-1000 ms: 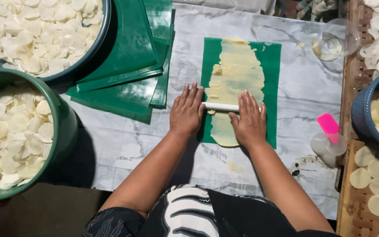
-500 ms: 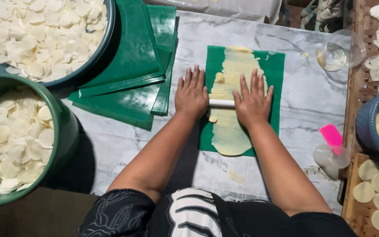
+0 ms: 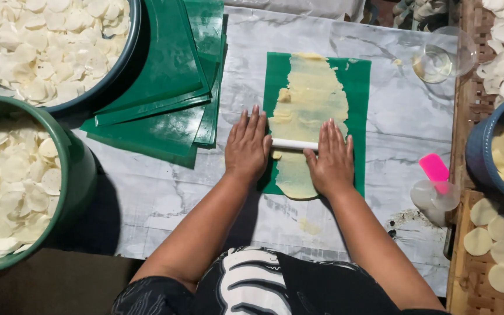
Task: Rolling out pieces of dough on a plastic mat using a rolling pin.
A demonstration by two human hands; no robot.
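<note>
Head view: both palms press flat on a thin white roller (image 3: 294, 144) lying across a long pale sheet of dough (image 3: 307, 116), which sits on a green mat (image 3: 360, 87) near the middle of the marble tabletop (image 3: 392, 134). Risk here, as I judge it: the dough looks very thin and ragged at its edges, so uneven pressure could tear it or make it stick to the roller, and the mat could slide on the smooth marble. The left hand (image 3: 246, 146) is spread, fingers straight and slightly fanned, its palm on the roller's left end. The right hand (image 3: 332, 160) is spread too, fingers extended forward over the dough, resting on the right end. Neither hand grips; both simply bear down.
</note>
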